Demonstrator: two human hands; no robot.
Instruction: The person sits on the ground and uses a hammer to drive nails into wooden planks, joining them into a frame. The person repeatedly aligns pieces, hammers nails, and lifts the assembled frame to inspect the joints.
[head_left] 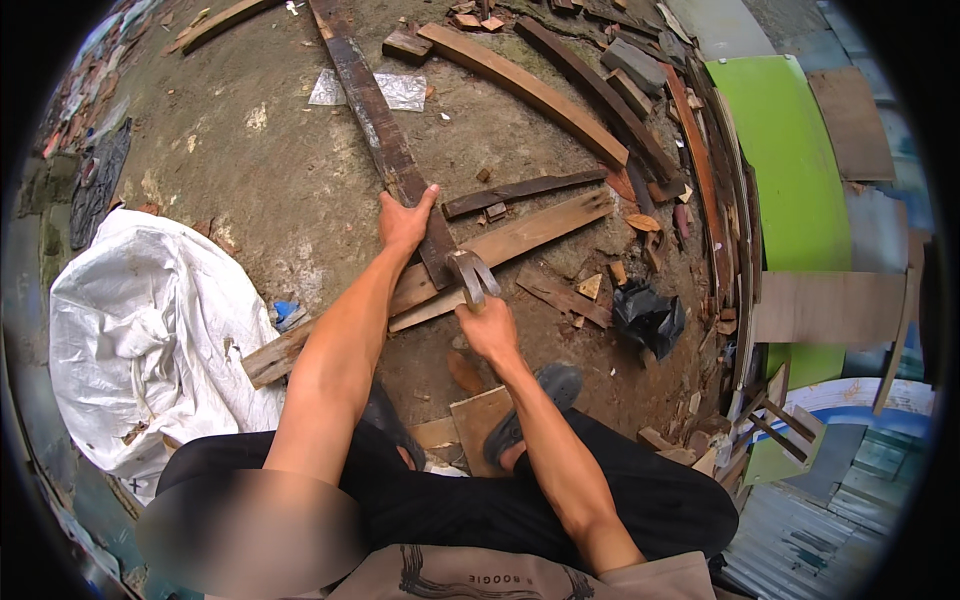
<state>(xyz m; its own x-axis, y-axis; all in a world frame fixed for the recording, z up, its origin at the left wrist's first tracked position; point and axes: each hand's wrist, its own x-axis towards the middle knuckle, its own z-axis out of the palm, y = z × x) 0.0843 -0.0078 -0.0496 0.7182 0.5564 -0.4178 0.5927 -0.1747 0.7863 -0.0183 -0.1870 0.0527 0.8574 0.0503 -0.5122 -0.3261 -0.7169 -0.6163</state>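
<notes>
A long dark wooden plank (372, 115) runs from the far edge toward me, its near end resting across a lighter board (540, 225). My left hand (405, 222) is closed around the plank a little way up from that end, thumb along its right side. In my right hand (488, 328) is a claw hammer, gripped close below its head. The metal hammer head (472, 276) is against or just beside the plank's near end; I cannot tell whether it touches. Most of the hammer's handle is hidden by my fist.
A white sack (150, 340) lies at the left. Several loose timbers, including a curved-looking brown beam (530, 90), are strewn at the far right. A black plastic bag (650, 318) sits right of my hands. Beyond the wood pile stands a green panel (790, 190). My dark shoes (535, 415) flank a wood scrap.
</notes>
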